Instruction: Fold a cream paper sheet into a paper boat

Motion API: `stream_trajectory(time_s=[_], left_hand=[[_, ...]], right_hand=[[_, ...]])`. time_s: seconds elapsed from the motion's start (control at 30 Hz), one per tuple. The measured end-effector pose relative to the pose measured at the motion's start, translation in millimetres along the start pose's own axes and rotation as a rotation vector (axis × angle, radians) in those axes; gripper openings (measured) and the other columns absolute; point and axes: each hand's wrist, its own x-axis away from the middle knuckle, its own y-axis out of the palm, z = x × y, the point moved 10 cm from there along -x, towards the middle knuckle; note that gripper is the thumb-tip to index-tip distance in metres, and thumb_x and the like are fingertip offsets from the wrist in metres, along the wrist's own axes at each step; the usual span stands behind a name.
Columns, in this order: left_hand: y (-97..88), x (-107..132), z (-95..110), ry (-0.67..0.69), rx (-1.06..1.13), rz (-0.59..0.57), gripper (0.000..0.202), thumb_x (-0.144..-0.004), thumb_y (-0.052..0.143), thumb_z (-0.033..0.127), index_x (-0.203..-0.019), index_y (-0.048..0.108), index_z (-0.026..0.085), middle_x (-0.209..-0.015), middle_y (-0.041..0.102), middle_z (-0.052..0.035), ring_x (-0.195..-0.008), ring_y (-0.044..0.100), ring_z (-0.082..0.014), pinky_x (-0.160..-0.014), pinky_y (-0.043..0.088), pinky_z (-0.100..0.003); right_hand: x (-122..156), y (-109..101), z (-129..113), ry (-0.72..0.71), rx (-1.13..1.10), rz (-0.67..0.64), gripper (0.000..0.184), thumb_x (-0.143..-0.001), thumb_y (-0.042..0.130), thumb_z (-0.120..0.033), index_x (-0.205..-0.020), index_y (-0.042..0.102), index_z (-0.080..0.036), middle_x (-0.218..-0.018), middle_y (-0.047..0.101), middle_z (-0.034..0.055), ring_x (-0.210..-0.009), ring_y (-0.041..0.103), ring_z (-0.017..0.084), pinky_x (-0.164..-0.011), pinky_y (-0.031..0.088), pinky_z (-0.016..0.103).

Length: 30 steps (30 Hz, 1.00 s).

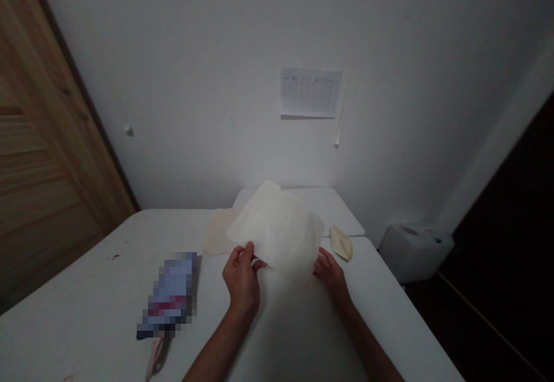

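Note:
A thin, whitish, translucent sheet (281, 226) is held up above the table, tilted, between both hands. My left hand (243, 278) pinches its lower left edge, thumb on top. At the lower right edge, my right hand (331, 272) has its fingers curled on the sheet, the thumb side partly hidden. Behind the sheet, to the left, a pale beige sheet (217, 233) lies flat on the table. A small cream-coloured folded piece (341, 243) rests just beyond my right hand. Whether the held sheet is paper or film I cannot tell.
The white table (108, 289) stands against a wall, with a second white surface (333, 203) behind it. A blurred-out bluish packet (171, 289) lies left of my left arm, a pinkish strip (154, 356) below it. A white plastic container (413, 249) sits on the floor at right.

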Motion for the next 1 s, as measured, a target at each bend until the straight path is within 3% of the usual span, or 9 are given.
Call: stream_trajectory(time_s=[0.13, 0.23, 0.33, 0.4, 0.47, 0.6, 0.87, 1.0], left_hand=[[-19.2, -2, -22, -0.079, -0.064, 0.01, 0.03, -0.063, 0.075, 0.037, -0.072, 0.054, 0.018, -0.055, 0.046, 0.0089, -0.046, 0.048, -0.0079, -0.045, 0.05, -0.021], [-33.5, -10, -32, -0.101, -0.222, -0.054, 0.032, -0.065, 0.072, 0.043, -0.069, 0.053, 0.017, -0.055, 0.051, 0.0061, -0.046, 0.053, -0.0112, -0.041, 0.048, -0.023], [-55.4, -30, -32, -0.116, -0.502, -0.064, 0.04, -0.067, 0.068, 0.049, -0.087, 0.059, 0.015, -0.052, 0.054, 0.0052, -0.042, 0.054, -0.0132, -0.039, 0.045, -0.023], [-56.3, -45, -34, -0.13, -0.767, -0.207, 0.048, -0.067, 0.065, 0.05, -0.097, 0.062, 0.013, -0.058, 0.06, 0.0012, -0.042, 0.055, -0.0141, -0.038, 0.043, -0.024], [-61.8, -57, -34, -0.142, -0.832, -0.249, 0.045, -0.062, 0.067, 0.048, -0.089, 0.067, 0.012, -0.067, 0.066, -0.0037, -0.049, 0.059, -0.0166, -0.039, 0.042, -0.024], [-65.7, -70, -36, -0.13, -0.931, -0.295, 0.042, -0.051, 0.074, 0.048, -0.073, 0.069, 0.013, -0.061, 0.067, -0.0064, -0.055, 0.061, -0.022, -0.044, 0.041, -0.027], [-58.8, -68, -42, -0.045, -0.976, -0.397, 0.044, -0.058, 0.065, 0.058, -0.064, 0.064, 0.015, -0.051, 0.057, 0.0001, -0.046, 0.05, -0.0148, -0.045, 0.033, -0.024], [-52.6, -65, -34, 0.057, -1.035, -0.401, 0.033, -0.058, 0.067, 0.05, -0.053, 0.059, 0.018, -0.049, 0.053, 0.0012, -0.05, 0.05, -0.0158, -0.049, 0.032, -0.024]], right_hand=[[-1, -5, 12, 0.111, -0.069, 0.054, 0.07, -0.066, 0.072, -0.056, -0.118, 0.052, -0.013, -0.075, 0.066, 0.0026, -0.066, 0.063, 0.019, -0.061, 0.054, 0.031], [0, -12, 18, 0.147, -0.017, 0.048, 0.066, -0.062, 0.074, -0.055, -0.111, 0.057, -0.013, -0.065, 0.063, -0.0009, -0.058, 0.061, 0.017, -0.054, 0.052, 0.029], [-1, -20, 22, 0.167, 0.134, 0.011, 0.057, -0.063, 0.073, -0.048, -0.105, 0.061, -0.011, -0.057, 0.06, -0.0026, -0.052, 0.057, 0.016, -0.049, 0.047, 0.026], [-1, -25, 23, 0.159, 0.239, -0.013, 0.051, -0.063, 0.072, -0.043, -0.103, 0.064, -0.011, -0.058, 0.06, -0.002, -0.052, 0.057, 0.016, -0.048, 0.045, 0.025], [-1, -28, 23, 0.146, 0.298, -0.048, 0.047, -0.063, 0.071, -0.039, -0.1, 0.065, -0.011, -0.061, 0.063, 0.0, -0.055, 0.059, 0.016, -0.049, 0.045, 0.025], [1, -25, 25, 0.152, 0.339, -0.137, 0.044, -0.064, 0.07, -0.035, -0.101, 0.066, -0.011, -0.064, 0.065, 0.0014, -0.056, 0.06, 0.017, -0.048, 0.042, 0.024], [-2, -35, 10, 0.11, 0.367, -0.081, 0.047, -0.064, 0.071, -0.038, -0.102, 0.064, -0.011, -0.056, 0.065, -0.0011, -0.05, 0.058, 0.016, -0.048, 0.044, 0.025], [-3, -39, 15, 0.111, 0.432, -0.018, 0.044, -0.063, 0.071, -0.036, -0.1, 0.065, -0.013, -0.058, 0.067, 0.0008, -0.051, 0.06, 0.018, -0.048, 0.045, 0.026]])
